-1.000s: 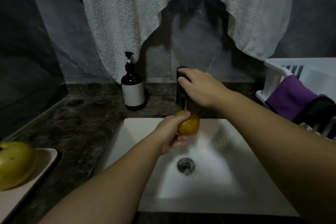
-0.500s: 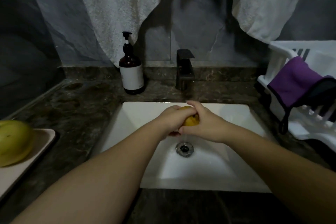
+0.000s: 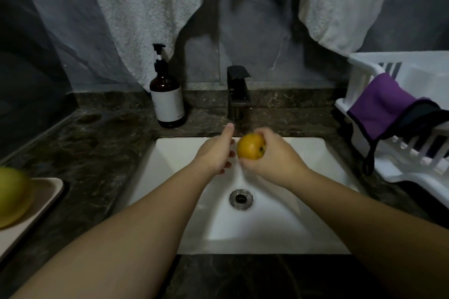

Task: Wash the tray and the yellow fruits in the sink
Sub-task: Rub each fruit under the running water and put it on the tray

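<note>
Over the white sink (image 3: 286,226), my right hand (image 3: 272,160) grips a small orange-yellow fruit (image 3: 250,146), fingers curled round its right side. My left hand (image 3: 215,153) is just left of the fruit, thumb raised, fingers relaxed and holding nothing; whether it touches the fruit I cannot tell. A larger yellow-green fruit (image 3: 12,196) lies on a beige tray (image 3: 41,204) on the counter at the far left, partly cut off by the frame edge.
A black faucet (image 3: 238,92) stands behind the sink, with a brown soap pump bottle (image 3: 167,97) to its left. A white dish rack (image 3: 401,124) with a purple cloth (image 3: 381,107) sits at right. White towels (image 3: 145,12) hang above the dark marble counter (image 3: 97,153).
My right hand left the faucet, joined the left on the fruit, and now holds it alone. My left hand has let go and opened beside it.
</note>
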